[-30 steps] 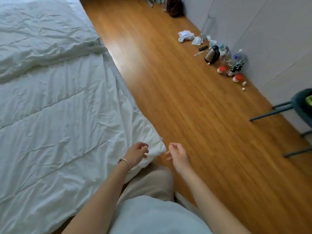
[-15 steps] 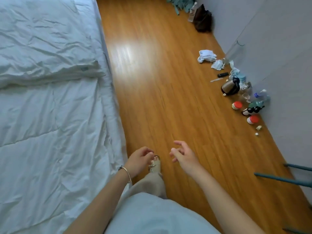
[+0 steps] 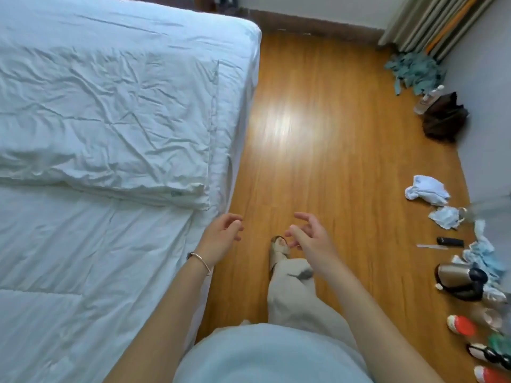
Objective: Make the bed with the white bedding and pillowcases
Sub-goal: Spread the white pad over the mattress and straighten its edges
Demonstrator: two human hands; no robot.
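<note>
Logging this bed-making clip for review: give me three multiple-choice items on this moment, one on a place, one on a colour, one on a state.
1. Where does the folded duvet lie?
A. on the floor
B. on the bed
C. on a chair

2. What colour is the bag by the wall?
A. dark brown
B. yellow
C. white

3. What is the left hand doing?
A. gripping the duvet
B. holding a bottle
C. holding nothing, fingers loosely curled

Answers:
1 B, it sits folded across the white bed.
2 A, it shows dark against the grey wall.
3 C, it hangs beside the bed's edge with nothing in it, as does the right hand.
</note>
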